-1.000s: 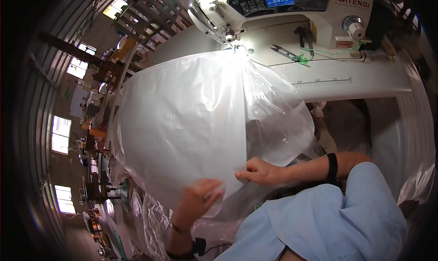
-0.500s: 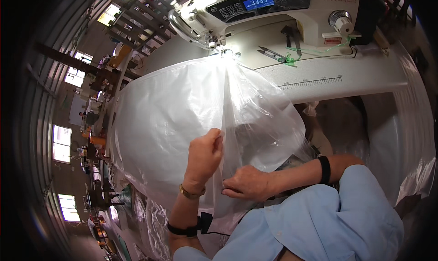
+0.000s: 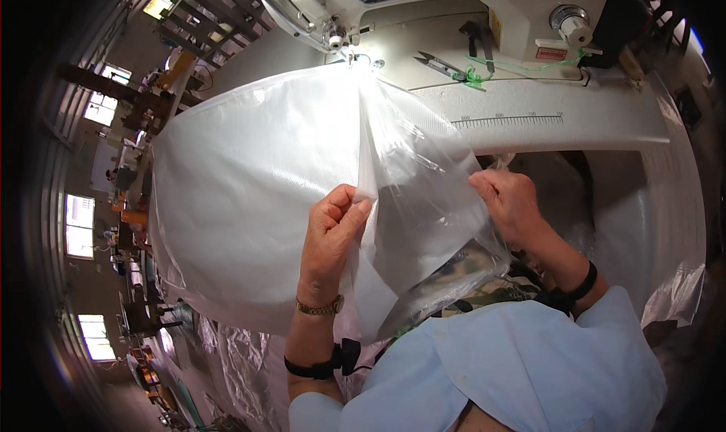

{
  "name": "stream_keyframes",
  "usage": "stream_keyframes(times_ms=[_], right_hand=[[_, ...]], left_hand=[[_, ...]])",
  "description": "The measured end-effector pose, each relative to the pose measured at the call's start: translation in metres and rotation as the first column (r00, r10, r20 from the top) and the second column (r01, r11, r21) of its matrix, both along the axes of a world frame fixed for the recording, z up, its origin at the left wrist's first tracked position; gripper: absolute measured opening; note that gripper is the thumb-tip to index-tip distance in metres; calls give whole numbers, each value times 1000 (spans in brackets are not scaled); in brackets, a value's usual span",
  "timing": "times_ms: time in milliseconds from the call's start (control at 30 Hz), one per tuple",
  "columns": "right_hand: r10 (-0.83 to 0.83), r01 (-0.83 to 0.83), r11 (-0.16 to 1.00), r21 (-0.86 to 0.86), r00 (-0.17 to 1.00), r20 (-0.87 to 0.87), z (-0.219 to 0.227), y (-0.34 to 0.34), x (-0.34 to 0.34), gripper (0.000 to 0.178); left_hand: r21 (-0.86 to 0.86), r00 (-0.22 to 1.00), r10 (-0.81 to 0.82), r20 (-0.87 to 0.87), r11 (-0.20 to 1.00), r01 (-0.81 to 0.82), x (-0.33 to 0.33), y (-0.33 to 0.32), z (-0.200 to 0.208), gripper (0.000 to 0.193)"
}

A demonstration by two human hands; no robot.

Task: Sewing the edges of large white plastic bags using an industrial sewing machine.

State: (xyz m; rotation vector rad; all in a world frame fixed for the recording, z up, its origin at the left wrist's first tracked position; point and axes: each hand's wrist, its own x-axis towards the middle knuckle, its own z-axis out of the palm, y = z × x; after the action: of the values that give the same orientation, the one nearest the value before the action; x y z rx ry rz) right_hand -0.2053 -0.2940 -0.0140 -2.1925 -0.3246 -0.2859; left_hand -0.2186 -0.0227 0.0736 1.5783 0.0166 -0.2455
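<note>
A wide sheet of white woven plastic (image 3: 249,167) spreads from the needle area of a white sewing machine (image 3: 454,9) down toward my lap. My left hand (image 3: 329,232) pinches the sheet's folded edge below the needle. Clear plastic film (image 3: 408,152) lies on the right of that fold, and my right hand (image 3: 508,205) grips the film's right edge between thumb and fingers. The far end of the fold runs up under the lit presser foot; the needle itself is lost in glare.
Thread snips (image 3: 439,65) with green thread lie on the machine bed (image 3: 560,130), beside a dark tool (image 3: 476,43). A ruler scale runs along the bed's front. Crumpled clear film (image 3: 242,364) hangs at the lower left. Cluttered benches stand farther left.
My right hand has left the lower fold and moved up and right to the film's edge. My left hand has shifted slightly up, still on the fold. The film is spread wider.
</note>
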Motion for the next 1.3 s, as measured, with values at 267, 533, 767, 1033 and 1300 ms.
stream_keyframes(times_ms=[267, 533, 767, 1033, 1300], right_hand=[[400, 127, 692, 710, 751, -525, 0, 5, 3, 34], [309, -23, 745, 666, 898, -314, 56, 26, -8, 14], [346, -293, 897, 332, 932, -112, 79, 56, -8, 16], [473, -477, 867, 145, 879, 66, 92, 95, 1, 16], [644, -638, 762, -109, 764, 36, 82, 121, 13, 14]], left_hand=[[-103, 999, 25, -22, 994, -27, 0, 10, -12, 8], [-196, 999, 35, -23, 980, -39, 0, 12, -12, 5], [-181, 999, 42, -8, 982, -43, 1, 17, -9, 6], [-233, 1000, -2, 22, 972, 8, 2, 23, -22, 8], [-261, 999, -39, 33, 964, 47, 2, 32, -24, 4]])
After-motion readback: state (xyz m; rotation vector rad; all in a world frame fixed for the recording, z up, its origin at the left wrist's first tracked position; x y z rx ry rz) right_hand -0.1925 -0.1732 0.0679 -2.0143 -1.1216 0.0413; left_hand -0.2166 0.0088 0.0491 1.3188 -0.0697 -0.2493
